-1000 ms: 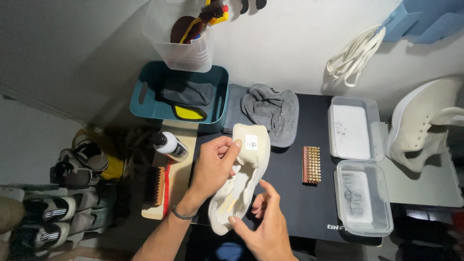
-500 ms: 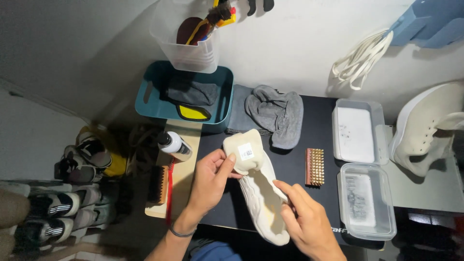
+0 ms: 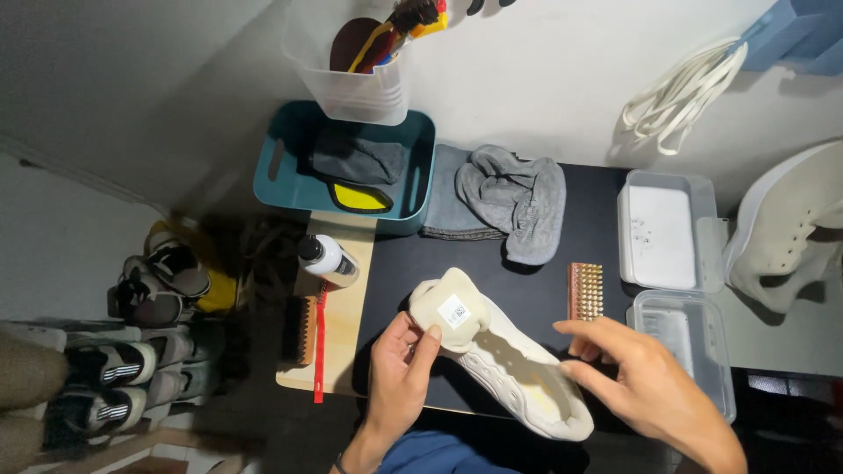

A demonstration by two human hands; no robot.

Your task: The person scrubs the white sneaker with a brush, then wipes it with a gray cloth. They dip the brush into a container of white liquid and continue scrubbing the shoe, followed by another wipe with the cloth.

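- A cream sneaker (image 3: 505, 369) lies on the black worktop (image 3: 527, 281), sole down and opening upward. Its long axis runs on a diagonal from upper left to lower right in the head view.
- The end at the upper left is the padded tongue or collar, folded up and bearing a small white label; the far end reaches the near edge of the worktop at the lower right.
- The upper looks like soft, matte knit or foam, with a row of small holes along its inner wall and a yellowish insole.
- The left hand (image 3: 399, 377) has its grip closed on the upper-left end, thumb on top beside the label and fingers beneath.
- The right hand (image 3: 645, 391) is spread open above the sneaker's lower-right part, fingers pointing left; whether the fingertips touch the rim I cannot tell, and it holds nothing.
- Just beyond the right fingers lies a wooden brush (image 3: 586, 290) with tan bristles facing up.
- Behind the sneaker sits a crumpled grey cloth (image 3: 514, 197).
- To the right stand two clear plastic boxes (image 3: 676, 263).
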